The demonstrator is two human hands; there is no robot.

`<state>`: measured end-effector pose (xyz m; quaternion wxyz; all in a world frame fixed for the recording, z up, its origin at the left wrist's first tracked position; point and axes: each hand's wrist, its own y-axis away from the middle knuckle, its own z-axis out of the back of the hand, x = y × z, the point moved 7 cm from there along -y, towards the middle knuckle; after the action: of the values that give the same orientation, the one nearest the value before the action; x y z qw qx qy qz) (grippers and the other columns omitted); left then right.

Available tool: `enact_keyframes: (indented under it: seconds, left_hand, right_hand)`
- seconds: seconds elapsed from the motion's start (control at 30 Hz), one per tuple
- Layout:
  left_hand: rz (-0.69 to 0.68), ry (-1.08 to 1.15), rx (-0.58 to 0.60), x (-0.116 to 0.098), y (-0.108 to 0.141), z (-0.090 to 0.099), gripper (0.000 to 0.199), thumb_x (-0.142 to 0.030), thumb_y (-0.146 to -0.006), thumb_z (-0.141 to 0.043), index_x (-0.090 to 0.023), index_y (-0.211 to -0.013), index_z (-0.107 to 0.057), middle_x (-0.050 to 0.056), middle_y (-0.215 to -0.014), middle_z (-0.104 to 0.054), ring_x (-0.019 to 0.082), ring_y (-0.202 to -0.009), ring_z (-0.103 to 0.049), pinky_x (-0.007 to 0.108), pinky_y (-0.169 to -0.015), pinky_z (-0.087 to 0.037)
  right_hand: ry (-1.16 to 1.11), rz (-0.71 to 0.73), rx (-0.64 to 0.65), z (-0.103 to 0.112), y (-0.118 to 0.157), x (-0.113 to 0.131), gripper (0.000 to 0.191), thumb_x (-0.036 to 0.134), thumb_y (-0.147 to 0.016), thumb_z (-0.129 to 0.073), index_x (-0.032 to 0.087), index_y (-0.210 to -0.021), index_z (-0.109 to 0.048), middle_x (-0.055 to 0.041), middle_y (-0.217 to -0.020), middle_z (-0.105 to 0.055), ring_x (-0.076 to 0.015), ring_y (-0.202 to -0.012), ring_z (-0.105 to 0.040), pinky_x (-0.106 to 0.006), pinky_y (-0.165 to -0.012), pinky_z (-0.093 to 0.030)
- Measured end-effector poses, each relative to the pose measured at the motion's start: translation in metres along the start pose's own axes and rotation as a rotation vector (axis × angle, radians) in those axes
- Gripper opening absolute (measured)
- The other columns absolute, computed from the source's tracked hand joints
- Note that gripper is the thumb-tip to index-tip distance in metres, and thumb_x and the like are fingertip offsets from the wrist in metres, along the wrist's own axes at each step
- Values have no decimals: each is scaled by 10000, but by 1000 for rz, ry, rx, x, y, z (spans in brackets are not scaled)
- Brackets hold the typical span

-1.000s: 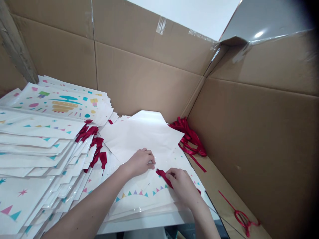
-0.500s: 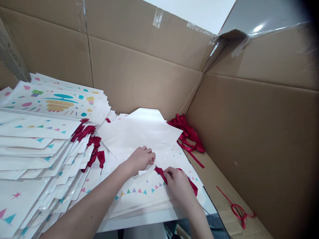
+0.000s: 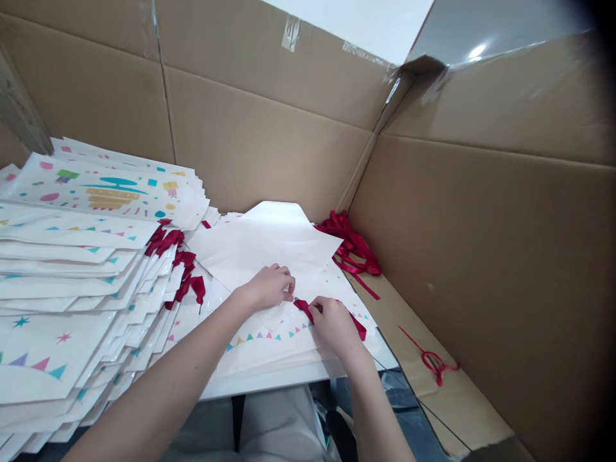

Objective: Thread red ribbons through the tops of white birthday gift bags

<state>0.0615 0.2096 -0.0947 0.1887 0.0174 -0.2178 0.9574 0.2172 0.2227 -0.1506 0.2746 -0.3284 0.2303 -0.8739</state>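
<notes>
A white printed sheet (image 3: 264, 327) with coloured pennants lies in front of me, its blank white flap (image 3: 269, 240) spread out beyond my hands. My left hand (image 3: 273, 287) rests on it with curled fingers, pinching something too small to make out near one end of a dark red ribbon (image 3: 302, 307). Thumb and fingers of my right hand (image 3: 332, 319) are closed on this ribbon, just right of my left hand. The ribbon's other end sticks out beyond my right hand.
Stacked printed sheets (image 3: 115, 192) with red ribbon ends (image 3: 183, 282) fill the left side. A red ribbon heap (image 3: 356, 247) lies at the back right, and a loose red loop (image 3: 433, 362) on the cardboard at right. Cardboard walls (image 3: 269, 122) rise behind and to the right.
The whole view has shifted, with the table and hands sitting a little higher. The small folded edge by my left hand now lies flatter. My right hand still holds the ribbon.
</notes>
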Motion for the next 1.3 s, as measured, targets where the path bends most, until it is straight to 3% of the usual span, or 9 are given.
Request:
enact_keyframes:
  seconds: [0.2,0.33,0.53,0.77,0.97,1.3]
  left_hand:
    - [56,-14,66,10,-15,-6,63,-287,-805,-705,-246,-848,-726,36,-1137,-659,251,-1100,-546,341,-900,-438]
    - [53,-39,57,16,-20,-12,66,-241,-820,-664,-254,-848,-721,31,-1149,-661,248,-1100,-549,347,-903,-441]
    - [39,-79,31,12,-16,-14,153,-210,-880,-571,-258,-892,-716,37,-1147,-666,238,-1105,-552,331,-882,-443]
    - [3,-117,-3,10,-17,-14,167,-225,-906,-543,-245,-884,-707,32,-1156,-665,227,-1069,-576,330,-844,-459]
    - [-92,-1,-62,-3,1,0,230,-259,-960,-480,-247,-882,-696,21,-1068,-682,201,-1009,-577,330,-913,-446]
    - [-95,252,112,1,3,-2,88,-294,-836,-705,-305,-901,-763,9,-1073,-665,226,-1130,-555,300,-899,-466]
  right_hand:
    - [11,-15,1,1,0,-2,249,194,-945,-503,172,-893,-746,-117,-939,-751,-214,-885,-663,-258,-736,-391]
    - [-36,4,-26,0,3,0,257,193,-955,-489,179,-861,-729,-105,-895,-744,-206,-863,-658,-249,-725,-385]
    - [-75,-14,-55,-2,7,-2,263,198,-959,-477,194,-851,-717,-79,-849,-738,-203,-792,-641,-255,-662,-362]
    - [-64,3,-51,-2,7,-5,289,229,-993,-465,185,-924,-742,-94,-885,-746,-203,-832,-661,-248,-701,-378]
    - [-113,17,-67,-1,6,-8,280,202,-978,-464,193,-884,-727,-78,-849,-741,-200,-783,-641,-254,-685,-365]
    - [-169,-9,-24,4,17,-4,268,200,-940,-492,191,-828,-735,-77,-863,-750,-194,-782,-627,-264,-681,-370]
